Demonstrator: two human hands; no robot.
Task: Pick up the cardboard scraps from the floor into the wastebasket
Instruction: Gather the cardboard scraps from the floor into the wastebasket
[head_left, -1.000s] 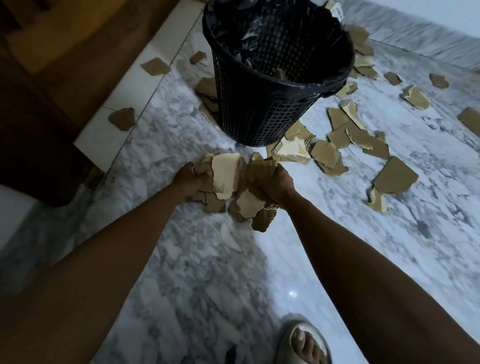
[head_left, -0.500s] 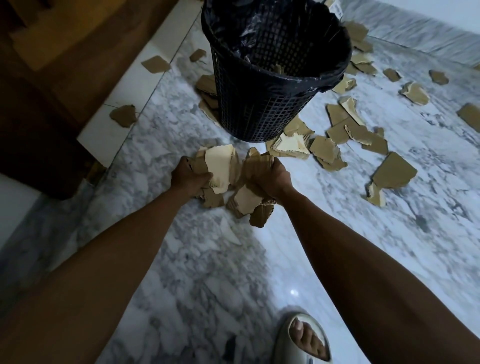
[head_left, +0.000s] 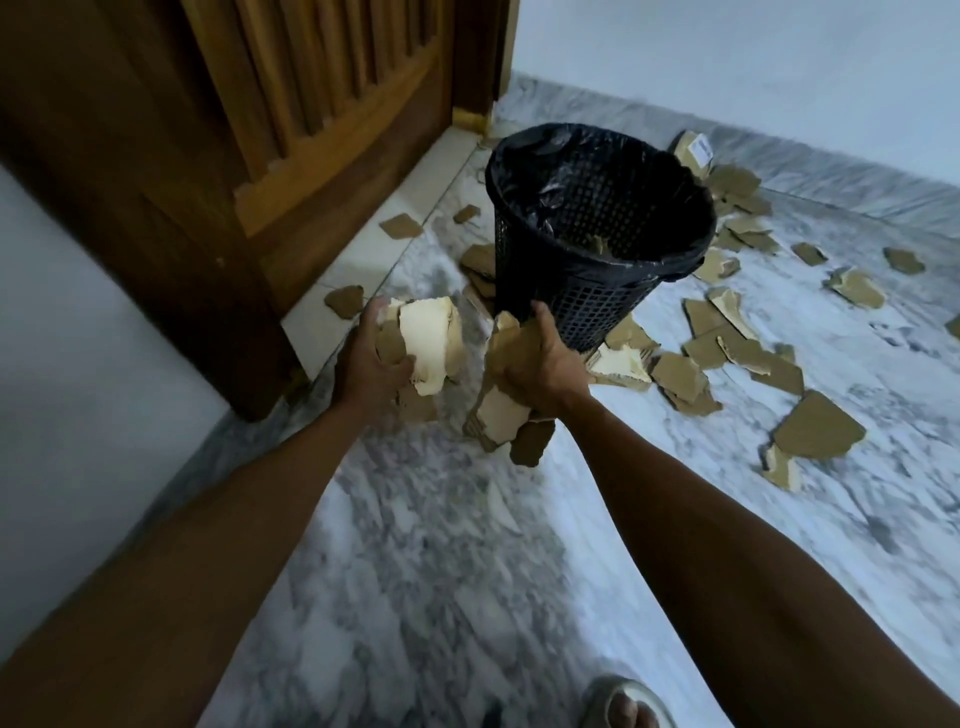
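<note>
Far right of the hands, the wastebasket (head_left: 597, 234) looks tilted; a knock could tip it. Each hand grips its own bundle, hands apart: left hand (head_left: 371, 358) holds scraps (head_left: 428, 343), right hand (head_left: 537, 364) holds a looser stack (head_left: 501, 415), whose lowest pieces could drop. Scattered pieces (head_left: 818, 431) litter the floor (head_left: 415, 571). The wastebasket's contents are mostly hidden.
</note>
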